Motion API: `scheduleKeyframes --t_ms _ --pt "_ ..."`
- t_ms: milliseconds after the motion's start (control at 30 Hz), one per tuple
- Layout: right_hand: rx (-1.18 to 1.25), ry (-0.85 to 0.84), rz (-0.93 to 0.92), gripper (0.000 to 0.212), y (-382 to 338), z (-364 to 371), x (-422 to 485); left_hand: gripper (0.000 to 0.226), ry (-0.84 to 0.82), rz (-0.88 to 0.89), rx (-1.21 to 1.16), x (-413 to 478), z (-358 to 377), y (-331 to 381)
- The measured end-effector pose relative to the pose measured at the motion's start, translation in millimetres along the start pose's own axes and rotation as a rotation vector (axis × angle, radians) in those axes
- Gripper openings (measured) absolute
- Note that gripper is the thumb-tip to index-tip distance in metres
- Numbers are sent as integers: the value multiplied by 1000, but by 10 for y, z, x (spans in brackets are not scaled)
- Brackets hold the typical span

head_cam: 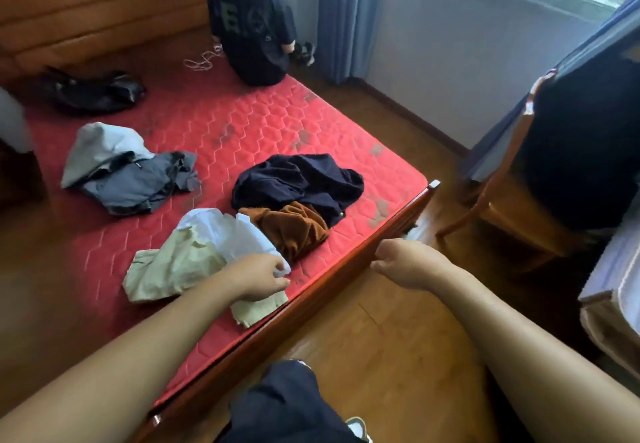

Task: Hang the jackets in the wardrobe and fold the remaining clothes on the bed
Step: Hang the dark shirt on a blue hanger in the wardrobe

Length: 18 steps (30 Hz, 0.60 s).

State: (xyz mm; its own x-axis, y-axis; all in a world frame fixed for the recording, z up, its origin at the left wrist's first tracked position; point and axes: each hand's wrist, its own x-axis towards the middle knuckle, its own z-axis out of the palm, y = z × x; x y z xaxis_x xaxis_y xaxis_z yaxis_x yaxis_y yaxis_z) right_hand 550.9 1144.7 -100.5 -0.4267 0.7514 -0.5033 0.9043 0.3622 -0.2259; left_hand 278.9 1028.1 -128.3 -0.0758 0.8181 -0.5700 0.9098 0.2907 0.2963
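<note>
While left hand (258, 278) is down on the bed (242, 123) near the foot edge, its fingers (274, 264) are curled and pinch the corner of the white garment (225, 231). Beige garment (173, 269) lies under and left of those fingers, partly covered by the white one. Brown garment (291, 227) is just beyond the fingers, touching the white one; navy garment (298, 182) is piled behind it and overlaps it. Grey jacket (131, 179) is well beyond and left of the left fingers, crumpled, with a light grey piece on its far end. Black bag (93, 90) is farther still, near the headboard.

Right hand (403, 264) hangs over the bed's wooden edge, right of the left fingers and apart from them; fingers loosely curled, nothing in them, no cloth contact.

A person in black (252, 26) sits at the bed's far corner. A wooden chair (498, 207), well right of the right fingers, carries dark clothing (581, 144).
</note>
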Motion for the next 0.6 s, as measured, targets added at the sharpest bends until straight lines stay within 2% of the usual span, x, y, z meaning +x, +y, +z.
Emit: scheduleKeyframes --t_ms 33,100,267,433,600 --pt "-20 -9 -27 33 9 -62 141 13 12 -23 -23 49 -17 4" --pt "-65 -26 -78 35 -1 -169 426 13 33 -81 -74 178 -59 -17" --pt "-129 -70 -158 42 -69 -363 1224 45 26 -187 -173 744 -209 -167" --pt "-186 -126 -156 44 -77 -664 1980 49 9 -230 -232 1370 -410 -307" --pt "-218 -112 -173 39 -44 -1018 2718 46 38 -260 -168 1830 -713 -446"
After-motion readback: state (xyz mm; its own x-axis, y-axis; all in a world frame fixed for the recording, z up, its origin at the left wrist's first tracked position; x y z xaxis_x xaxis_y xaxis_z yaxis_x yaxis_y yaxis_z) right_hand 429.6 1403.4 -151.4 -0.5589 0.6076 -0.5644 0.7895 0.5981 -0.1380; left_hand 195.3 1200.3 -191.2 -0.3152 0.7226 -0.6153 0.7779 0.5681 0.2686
